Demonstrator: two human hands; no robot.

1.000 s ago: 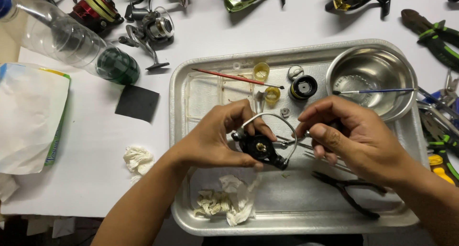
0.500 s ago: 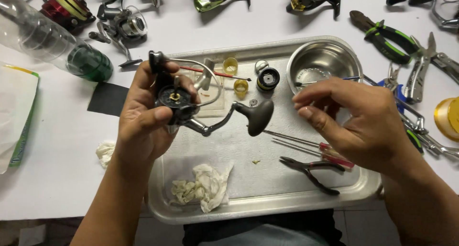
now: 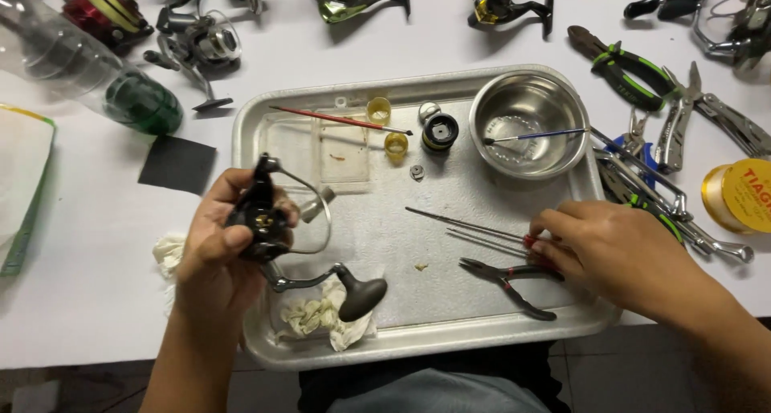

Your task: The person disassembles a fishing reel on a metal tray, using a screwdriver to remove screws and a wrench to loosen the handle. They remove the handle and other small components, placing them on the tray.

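Reel (image 3: 269, 220) in L hand (image 3: 221, 248), handle lower-right

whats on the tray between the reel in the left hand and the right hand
In the head view, between the black reel and the right hand lie bare tray, thin screwdrivers and small pliers.

— What sits beyond the grip?
— A steel bowl (image 3: 528, 124) holding a blue brush (image 3: 536, 136), far side of the tray (image 3: 450, 341).
— And nearer?
— Crumpled tissue (image 3: 325, 316) just below; black pliers (image 3: 507, 283) off to the right.
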